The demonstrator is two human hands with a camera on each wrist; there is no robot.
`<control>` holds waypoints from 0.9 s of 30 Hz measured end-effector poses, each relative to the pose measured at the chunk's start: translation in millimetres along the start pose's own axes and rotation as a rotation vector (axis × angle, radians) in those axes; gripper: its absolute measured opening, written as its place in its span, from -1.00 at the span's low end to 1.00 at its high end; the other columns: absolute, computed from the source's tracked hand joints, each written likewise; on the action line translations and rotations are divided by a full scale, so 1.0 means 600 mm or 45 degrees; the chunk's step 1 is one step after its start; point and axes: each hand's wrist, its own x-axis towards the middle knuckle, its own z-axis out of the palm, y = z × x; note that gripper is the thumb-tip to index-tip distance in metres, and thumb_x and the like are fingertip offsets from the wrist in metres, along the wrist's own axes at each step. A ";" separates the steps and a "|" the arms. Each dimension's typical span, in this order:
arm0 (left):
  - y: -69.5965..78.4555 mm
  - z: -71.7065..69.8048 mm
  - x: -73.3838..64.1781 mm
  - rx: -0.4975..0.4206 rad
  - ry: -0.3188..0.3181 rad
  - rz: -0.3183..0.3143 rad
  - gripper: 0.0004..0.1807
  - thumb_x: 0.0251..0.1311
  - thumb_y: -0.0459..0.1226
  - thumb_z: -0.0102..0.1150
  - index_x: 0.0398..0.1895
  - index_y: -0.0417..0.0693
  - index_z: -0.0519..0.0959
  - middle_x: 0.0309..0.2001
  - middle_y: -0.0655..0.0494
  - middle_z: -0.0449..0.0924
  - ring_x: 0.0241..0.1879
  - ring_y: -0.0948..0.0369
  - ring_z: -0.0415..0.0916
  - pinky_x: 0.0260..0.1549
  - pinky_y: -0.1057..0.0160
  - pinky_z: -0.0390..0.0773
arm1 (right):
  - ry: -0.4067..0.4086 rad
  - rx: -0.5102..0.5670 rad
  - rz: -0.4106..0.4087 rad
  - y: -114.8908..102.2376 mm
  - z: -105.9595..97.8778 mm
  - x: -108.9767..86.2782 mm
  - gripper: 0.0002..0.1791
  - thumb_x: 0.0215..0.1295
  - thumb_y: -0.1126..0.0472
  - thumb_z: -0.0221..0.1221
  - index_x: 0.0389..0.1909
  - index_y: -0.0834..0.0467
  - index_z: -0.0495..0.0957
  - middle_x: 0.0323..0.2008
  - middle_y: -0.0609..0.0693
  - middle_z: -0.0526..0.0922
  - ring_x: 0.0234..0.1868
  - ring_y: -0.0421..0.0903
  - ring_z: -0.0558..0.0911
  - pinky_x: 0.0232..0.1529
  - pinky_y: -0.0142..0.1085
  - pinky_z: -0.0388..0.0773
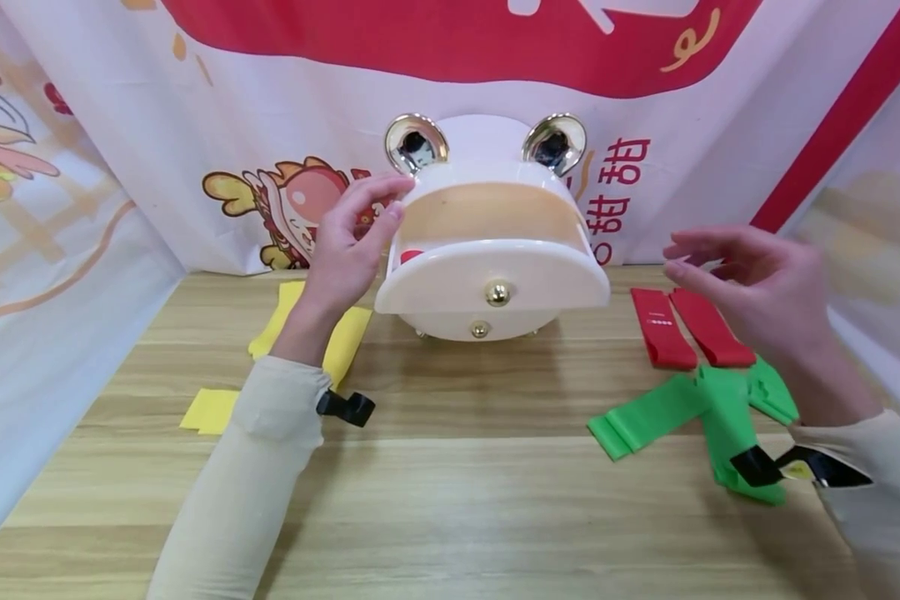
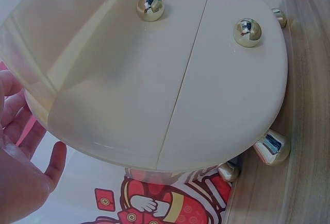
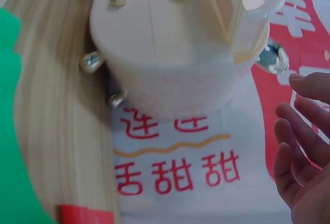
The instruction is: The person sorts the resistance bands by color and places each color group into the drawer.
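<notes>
A glossy cream-white box (image 1: 487,279) with two round gold-rimmed eyes and gold knobs stands at the back of the table. Its upper front panel juts out beyond the lower one, with an opening above it. A small red patch (image 1: 411,257) shows at the opening's left edge. My left hand (image 1: 352,242) is at the box's left side, thumb and fingers apart; whether the fingertips touch it I cannot tell. Off to the right, my right hand (image 1: 757,283) hovers with loosely bent fingers, holding nothing. In the right wrist view that hand (image 3: 307,147) is apart from the box.
Yellow strips (image 1: 347,346) lie on the table (image 1: 450,508) under my left forearm. Red strips (image 1: 663,329) and green strips (image 1: 727,408) lie at the right, beneath my right hand and wrist. A printed cloth (image 1: 307,92) hangs close behind the box.
</notes>
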 end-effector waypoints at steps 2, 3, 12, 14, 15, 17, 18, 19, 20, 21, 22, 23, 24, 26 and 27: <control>-0.001 0.000 -0.001 -0.006 0.001 -0.008 -0.64 0.57 -0.16 0.12 0.32 0.03 0.64 0.38 0.19 0.54 0.30 0.25 0.47 0.15 0.28 0.54 | -0.040 -0.002 0.048 0.017 -0.007 -0.005 -0.54 0.34 0.22 0.42 0.26 0.06 0.69 -0.05 -0.34 0.78 -0.11 -0.34 0.73 -0.17 -0.65 0.61; -0.001 0.000 -0.001 -0.006 0.002 -0.011 -0.64 0.57 -0.16 0.12 0.32 0.03 0.64 0.38 0.19 0.54 0.30 0.25 0.47 0.16 0.28 0.54 | -0.061 -0.003 0.067 0.026 -0.009 -0.007 -0.53 0.35 0.22 0.42 0.27 0.06 0.68 -0.04 -0.32 0.78 -0.10 -0.34 0.73 -0.17 -0.64 0.61; -0.002 -0.003 -0.003 0.010 0.004 -0.009 -0.63 0.57 -0.14 0.12 0.32 0.06 0.64 0.38 0.21 0.54 0.28 0.26 0.47 0.14 0.27 0.53 | -0.170 -0.078 0.297 0.092 -0.027 -0.033 -0.52 0.42 0.07 0.37 0.32 0.00 0.62 0.01 -0.36 0.71 -0.08 -0.32 0.67 -0.18 -0.61 0.61; -0.002 -0.003 -0.004 0.008 0.008 -0.006 -0.63 0.57 -0.14 0.12 0.32 0.06 0.64 0.37 0.20 0.54 0.27 0.26 0.47 0.13 0.27 0.53 | -0.193 -0.110 0.350 0.105 -0.031 -0.038 -0.51 0.42 0.01 0.37 0.32 -0.02 0.61 0.02 -0.39 0.68 -0.07 -0.33 0.65 -0.19 -0.60 0.61; -0.003 -0.003 -0.004 0.009 0.008 -0.006 -0.63 0.57 -0.14 0.12 0.32 0.06 0.64 0.37 0.20 0.54 0.26 0.26 0.47 0.12 0.27 0.53 | -0.206 -0.120 0.368 0.111 -0.032 -0.040 -0.51 0.42 -0.01 0.36 0.32 -0.01 0.61 0.02 -0.40 0.67 -0.07 -0.33 0.64 -0.18 -0.59 0.61; -0.003 -0.002 -0.004 0.003 0.006 -0.002 -0.63 0.57 -0.15 0.12 0.32 0.04 0.64 0.37 0.19 0.54 0.27 0.26 0.47 0.11 0.28 0.54 | -0.226 -0.130 0.401 0.124 -0.036 -0.044 -0.49 0.43 -0.03 0.35 0.34 0.00 0.59 0.03 -0.41 0.65 -0.05 -0.33 0.62 -0.18 -0.59 0.61; -0.003 -0.001 -0.004 0.000 0.005 0.000 -0.63 0.57 -0.15 0.12 0.32 0.04 0.64 0.37 0.19 0.55 0.28 0.26 0.47 0.11 0.28 0.54 | -0.235 -0.136 0.415 0.130 -0.038 -0.045 -0.48 0.44 -0.04 0.35 0.35 0.00 0.58 0.03 -0.43 0.64 -0.05 -0.34 0.61 -0.18 -0.58 0.60; -0.003 -0.001 -0.003 -0.002 0.004 0.003 -0.63 0.57 -0.15 0.12 0.32 0.03 0.64 0.37 0.19 0.54 0.29 0.26 0.46 0.12 0.29 0.54 | -0.242 -0.137 0.423 0.135 -0.039 -0.047 -0.47 0.44 -0.04 0.34 0.36 0.00 0.57 0.03 -0.43 0.63 -0.04 -0.35 0.60 -0.18 -0.58 0.60; -0.003 0.000 -0.003 -0.002 0.003 0.005 -0.63 0.57 -0.16 0.12 0.32 0.03 0.64 0.37 0.19 0.54 0.30 0.26 0.46 0.12 0.29 0.54 | -0.244 -0.135 0.421 0.140 -0.040 -0.048 -0.47 0.44 -0.03 0.34 0.37 0.00 0.57 0.03 -0.43 0.63 -0.04 -0.35 0.60 -0.17 -0.58 0.60; -0.003 0.000 -0.003 -0.003 0.003 0.009 -0.63 0.57 -0.16 0.12 0.32 0.03 0.64 0.37 0.18 0.54 0.30 0.26 0.46 0.12 0.30 0.55 | -0.244 -0.126 0.420 0.145 -0.041 -0.049 -0.47 0.45 -0.01 0.34 0.37 0.00 0.57 0.04 -0.43 0.63 -0.04 -0.35 0.60 -0.17 -0.58 0.60; -0.002 0.001 -0.002 -0.005 0.001 0.012 -0.63 0.57 -0.16 0.12 0.32 0.03 0.64 0.37 0.18 0.54 0.31 0.26 0.45 0.13 0.30 0.55 | -0.240 -0.119 0.414 0.149 -0.042 -0.049 -0.48 0.45 0.01 0.34 0.38 0.00 0.57 0.04 -0.43 0.64 -0.03 -0.35 0.59 -0.17 -0.58 0.60; -0.002 0.001 -0.002 -0.004 0.002 0.014 -0.63 0.57 -0.16 0.12 0.32 0.03 0.64 0.37 0.18 0.54 0.32 0.26 0.45 0.14 0.30 0.55 | -0.239 -0.116 0.406 0.152 -0.043 -0.049 -0.48 0.45 0.02 0.34 0.38 0.01 0.57 0.04 -0.43 0.64 -0.03 -0.35 0.60 -0.17 -0.58 0.60; -0.002 0.000 -0.002 -0.003 0.002 0.016 -0.63 0.57 -0.16 0.12 0.32 0.03 0.64 0.38 0.19 0.54 0.31 0.26 0.45 0.14 0.30 0.55 | -0.239 -0.114 0.400 0.156 -0.043 -0.050 -0.48 0.45 0.03 0.34 0.38 0.01 0.57 0.04 -0.44 0.64 -0.03 -0.36 0.60 -0.17 -0.58 0.60; -0.002 0.000 -0.001 -0.001 0.004 0.017 -0.63 0.57 -0.16 0.12 0.32 0.03 0.64 0.38 0.19 0.54 0.31 0.27 0.45 0.13 0.31 0.55 | -0.243 -0.111 0.391 0.160 -0.044 -0.050 -0.48 0.46 0.04 0.34 0.38 0.03 0.56 0.04 -0.44 0.64 -0.03 -0.36 0.60 -0.18 -0.57 0.62; -0.002 0.000 -0.001 -0.001 0.003 0.018 -0.63 0.57 -0.16 0.12 0.32 0.03 0.64 0.38 0.19 0.53 0.30 0.26 0.46 0.12 0.31 0.55 | -0.248 -0.115 0.389 0.162 -0.044 -0.049 -0.48 0.46 0.04 0.33 0.38 0.03 0.56 0.05 -0.45 0.64 -0.03 -0.36 0.60 -0.18 -0.56 0.62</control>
